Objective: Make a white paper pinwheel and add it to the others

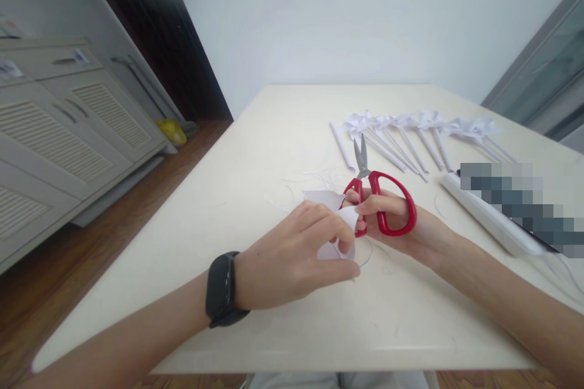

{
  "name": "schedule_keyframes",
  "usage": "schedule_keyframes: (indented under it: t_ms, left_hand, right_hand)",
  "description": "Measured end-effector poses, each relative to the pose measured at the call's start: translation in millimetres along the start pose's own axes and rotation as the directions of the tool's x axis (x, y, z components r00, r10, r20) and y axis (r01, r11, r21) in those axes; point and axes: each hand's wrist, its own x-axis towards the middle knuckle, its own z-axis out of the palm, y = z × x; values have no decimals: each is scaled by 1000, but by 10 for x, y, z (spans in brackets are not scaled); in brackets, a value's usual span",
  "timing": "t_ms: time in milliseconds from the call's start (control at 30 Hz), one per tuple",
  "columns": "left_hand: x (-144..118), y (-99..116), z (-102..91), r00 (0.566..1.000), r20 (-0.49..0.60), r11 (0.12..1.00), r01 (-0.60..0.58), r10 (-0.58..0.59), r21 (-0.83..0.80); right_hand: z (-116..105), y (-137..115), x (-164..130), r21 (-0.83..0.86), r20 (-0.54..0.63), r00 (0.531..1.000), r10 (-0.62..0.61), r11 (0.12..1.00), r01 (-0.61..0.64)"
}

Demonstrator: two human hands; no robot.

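Leftmost, a pale cabinet (59, 127) with louvred drawer fronts and slim bar handles stands on a brown wood-grain floor (137, 206); small labels sit on its upper drawers, but the writing is too small to read. A yellow rounded object (172, 131) lies on the floor at the far end of the cabinet, beside a dark doorway. The table (274, 134) is cream, smooth and matte, with a rounded near edge. On the left wrist is a black band (222, 289), glossy, with no readable face. The left hand (292, 252) is curled, thumb and fingers pinched shut on a small piece of white paper (340, 219) that is curved and partly folded; the paper sits near the middle of the table, held just above the surface and touching both hands. Thin white paper slivers (319, 179) lie scattered just beyond it. The right hand (392, 225) is closed through the loops of the red-handled scissors (381, 203); handles are glossy plastic, blades bare grey metal, slightly parted and pointing away to the far side. No brand mark is legible on them. Farther right, a row of white paper pinwheels on rolled paper sticks (410, 134) lies fanned on the far side of the table. A long white bar-shaped object (483, 216) lies near the right edge; the patch over it is pixelated, so any label there cannot be read.
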Motion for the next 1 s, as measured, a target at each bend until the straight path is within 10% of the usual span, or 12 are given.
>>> schedule_keyframes:
  t_ms: [200, 400, 633, 1000]
  left_hand:
    - [1, -5, -120, 989, -109, 989, -111, 101, -93]
    - [36, -84, -178, 924, -341, 920, 30, -175, -392]
    - [16, -104, -78, 905, -293, 859, 132, -308, -495]
    - [-10, -87, -55, 891, -251, 823, 200, -379, -532]
  right_hand:
    - [3, -22, -5, -294, 41, 991, -127, 947, 133]
    - [-68, -90, -35, -616, -91, 908, -410, 739, 272]
    - [193, -13, -130, -780, 66, 796, -602, 467, 417]
    - [271, 171, -133, -858, 83, 727, -681, 323, 401]
